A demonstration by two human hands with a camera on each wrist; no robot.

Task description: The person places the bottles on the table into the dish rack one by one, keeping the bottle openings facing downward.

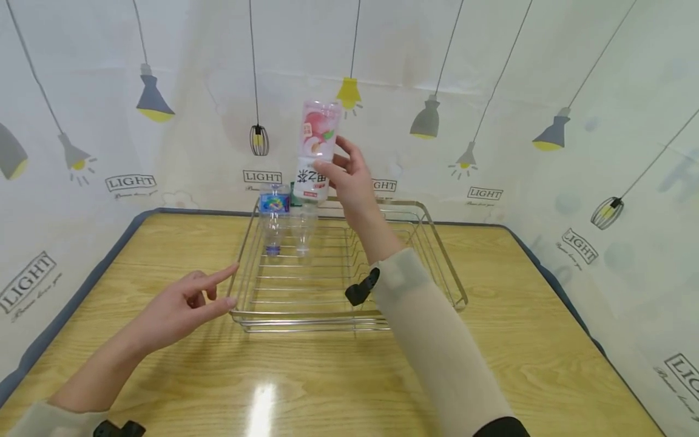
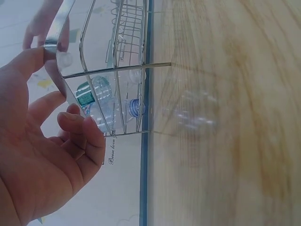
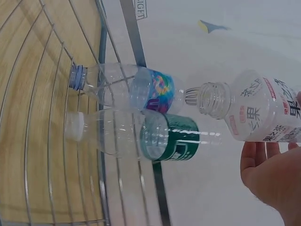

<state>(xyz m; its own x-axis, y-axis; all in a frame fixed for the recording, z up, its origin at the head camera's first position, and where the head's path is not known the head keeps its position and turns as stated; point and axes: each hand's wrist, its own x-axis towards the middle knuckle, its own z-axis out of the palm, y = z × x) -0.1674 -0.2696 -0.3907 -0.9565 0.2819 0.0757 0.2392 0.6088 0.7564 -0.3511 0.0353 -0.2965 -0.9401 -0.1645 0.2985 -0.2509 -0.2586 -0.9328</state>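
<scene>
My right hand [image 1: 355, 185] grips a clear plastic drink bottle [image 1: 319, 130] with a pink peach label. The bottle is upside down above the back of a wire rack [image 1: 306, 314], its uncapped mouth pointing down in the right wrist view. Two clear bottles stand neck-down side by side in the rack's back left: a blue-labelled bottle [image 3: 160, 92] with a blue cap and a green-labelled bottle [image 3: 181, 136] with a white cap. My left hand [image 1: 177, 306] touches the rack's front left rim with thumb and extended index finger; its other fingers are curled.
The rack stands on a wood-grain table [image 1: 327, 376]. A pale backdrop [image 1: 393, 48] printed with hanging lamps rises behind and on both sides. Upright wire dividers [image 1: 355, 246] run along the rack's middle.
</scene>
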